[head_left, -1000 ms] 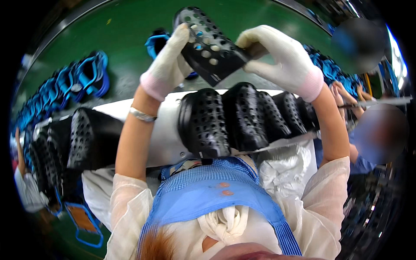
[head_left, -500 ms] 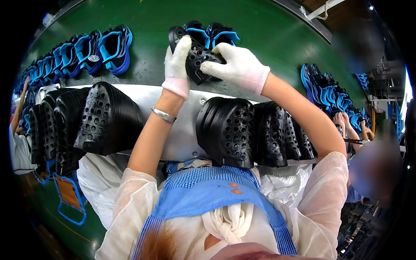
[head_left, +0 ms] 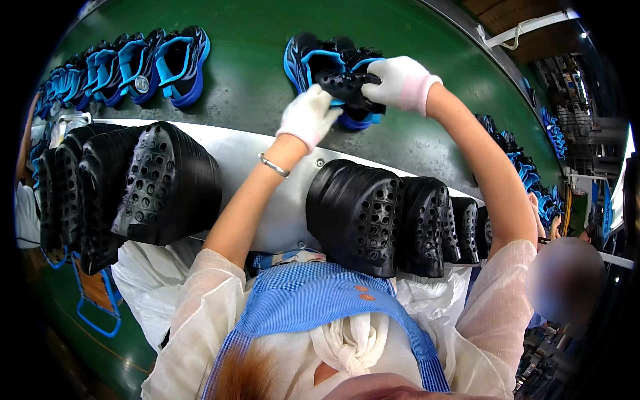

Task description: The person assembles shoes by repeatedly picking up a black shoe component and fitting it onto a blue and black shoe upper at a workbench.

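Observation:
A pair of black and blue sneakers (head_left: 293,59) sits on the green work surface in front of me. Over the openings of the pair hangs a black perforated shoe insert (head_left: 340,81), sole-shaped and full of round holes. My right hand (head_left: 400,83), in a white glove with a pink cuff, grips its right end. My left hand (head_left: 308,119), gloved alike, is at the insert's left end beside the near shoe. Its thumb stands apart from the fingers, and it holds nothing I can see. Part of the right shoe is hidden behind the insert and my right hand.
Stacked black perforated inserts (head_left: 175,190) stand left on a metal shelf (head_left: 257,193), with more stacks (head_left: 353,213) at right. A row of sneakers (head_left: 183,67) lines the far left; others (head_left: 527,163) stand right, near co-workers' hands. A blue-framed stool (head_left: 97,303) is lower left.
The insert has moved to the right and turned to lie across the shoes. My left hand has come off it and moved nearer to me; my right hand still grips it.

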`<state>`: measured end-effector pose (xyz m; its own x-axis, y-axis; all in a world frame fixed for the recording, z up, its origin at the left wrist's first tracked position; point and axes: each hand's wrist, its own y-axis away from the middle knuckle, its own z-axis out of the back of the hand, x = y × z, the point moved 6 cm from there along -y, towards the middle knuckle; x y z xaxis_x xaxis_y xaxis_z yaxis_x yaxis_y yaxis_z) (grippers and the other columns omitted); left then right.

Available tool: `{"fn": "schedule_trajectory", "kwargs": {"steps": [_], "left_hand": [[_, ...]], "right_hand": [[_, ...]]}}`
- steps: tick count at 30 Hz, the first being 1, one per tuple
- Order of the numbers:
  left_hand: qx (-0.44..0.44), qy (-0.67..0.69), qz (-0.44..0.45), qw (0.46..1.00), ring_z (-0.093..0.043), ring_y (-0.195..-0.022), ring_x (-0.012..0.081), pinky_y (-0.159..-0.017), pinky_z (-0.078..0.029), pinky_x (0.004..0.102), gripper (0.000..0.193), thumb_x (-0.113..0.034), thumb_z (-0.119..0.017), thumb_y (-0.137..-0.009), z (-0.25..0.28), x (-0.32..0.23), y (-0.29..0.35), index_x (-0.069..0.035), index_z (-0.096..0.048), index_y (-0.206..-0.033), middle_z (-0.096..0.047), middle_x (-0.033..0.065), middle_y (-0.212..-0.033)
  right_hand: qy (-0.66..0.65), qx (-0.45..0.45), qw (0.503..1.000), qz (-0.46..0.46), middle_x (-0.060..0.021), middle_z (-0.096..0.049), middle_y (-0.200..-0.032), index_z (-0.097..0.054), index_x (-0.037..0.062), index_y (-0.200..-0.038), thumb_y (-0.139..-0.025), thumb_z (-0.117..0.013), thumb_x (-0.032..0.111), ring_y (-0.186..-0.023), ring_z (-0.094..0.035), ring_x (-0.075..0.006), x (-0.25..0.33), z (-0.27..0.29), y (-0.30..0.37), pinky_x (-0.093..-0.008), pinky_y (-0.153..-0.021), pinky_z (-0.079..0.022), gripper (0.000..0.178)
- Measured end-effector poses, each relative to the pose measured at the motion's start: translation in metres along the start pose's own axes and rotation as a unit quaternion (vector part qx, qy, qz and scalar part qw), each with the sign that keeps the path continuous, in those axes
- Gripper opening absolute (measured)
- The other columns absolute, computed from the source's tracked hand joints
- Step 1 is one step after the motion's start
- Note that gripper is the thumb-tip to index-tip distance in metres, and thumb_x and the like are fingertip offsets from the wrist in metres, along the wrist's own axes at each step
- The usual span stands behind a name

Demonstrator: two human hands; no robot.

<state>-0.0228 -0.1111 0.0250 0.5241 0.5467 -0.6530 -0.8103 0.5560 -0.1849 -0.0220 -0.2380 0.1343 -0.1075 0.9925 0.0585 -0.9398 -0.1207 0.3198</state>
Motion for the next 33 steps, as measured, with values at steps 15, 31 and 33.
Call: {"fn": "schedule_trajectory", "kwargs": {"steps": [15, 31, 33], "left_hand": [[0.256, -0.082, 0.104, 0.958, -0.062, -0.097, 0.0314, -0.086, -0.050, 0.0396, 0.041, -0.042, -0.061, -0.078, -0.030, 0.006, -0.026, -0.010, -0.067, -0.104, -0.066, 0.0140, -0.104], [0.259, -0.089, 0.135, 0.952, -0.064, -0.089, 0.0324, -0.081, -0.051, 0.0404, 0.040, -0.045, -0.056, -0.079, -0.031, 0.011, -0.027, -0.010, -0.069, -0.094, -0.067, 0.0143, -0.097], [0.253, -0.101, 0.127, 0.954, -0.063, -0.091, 0.0319, -0.083, -0.050, 0.0399, 0.041, -0.046, -0.056, -0.079, -0.034, 0.020, -0.024, -0.010, -0.069, -0.095, -0.067, 0.0146, -0.098]], "right_hand": [[-0.013, 0.008, 0.999, -0.030, -0.0208, -0.066, -0.090, -0.068, 0.0032, -0.090, -0.081, -0.054, 0.023, -0.085, -0.064, -0.0354, 0.033, -0.063, -0.084, -0.0407, -0.077, -0.052, 0.026], [-0.029, 0.051, 0.998, -0.006, -0.0169, -0.065, -0.104, -0.068, 0.0045, -0.102, -0.082, -0.058, 0.026, -0.093, -0.064, -0.0295, 0.030, -0.088, -0.122, -0.0371, -0.080, -0.051, 0.031], [-0.024, 0.151, 0.987, -0.050, -0.0190, -0.065, -0.103, -0.060, 0.0038, -0.114, -0.080, -0.056, 0.029, -0.093, -0.063, -0.0337, 0.038, -0.068, -0.096, -0.0399, -0.082, -0.050, 0.042]]}}
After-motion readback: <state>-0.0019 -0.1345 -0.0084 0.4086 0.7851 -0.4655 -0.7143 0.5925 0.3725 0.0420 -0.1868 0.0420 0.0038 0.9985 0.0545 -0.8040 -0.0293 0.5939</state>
